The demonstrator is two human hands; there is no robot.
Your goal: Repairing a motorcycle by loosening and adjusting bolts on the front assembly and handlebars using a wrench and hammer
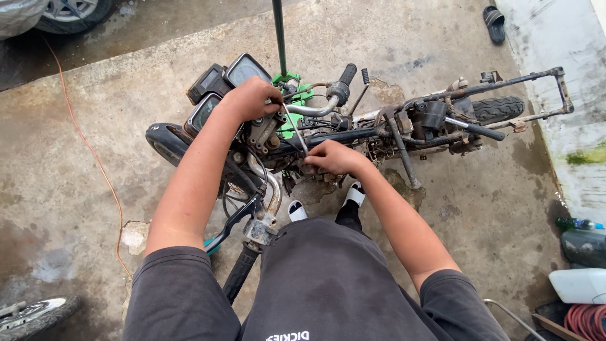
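Surface: stained, cracked concrete floor (113, 126), damp patches at 7 and 11 o'clock; paler raised slab (555, 38) with green moss along the 3 o'clock edge.

Centre: stripped motorcycle frame (379, 132), rusty, lying across from 9 to 3 o'clock, rear tyre (499, 107) at 2 o'clock, instrument dials (221, 82) at 11 o'clock.

Left hand (249, 100): clenched over the top of the steering head beside the dials, gripping a thin metal rod (295, 129).

Right hand (334, 158): closed on the rod's lower end, against the frame tube.

Edges: car wheel (72, 12) at 11 o'clock; orange cable (95, 158) trailing down 9 o'clock; sandal (494, 24) at 1 o'clock; bottle, containers and coiled red hose (587, 319) crowded at 4 o'clock; spoked wheel (31, 312) at 8 o'clock.

Open floor: widest at 9–10 o'clock and between frame and slab at 4 o'clock.
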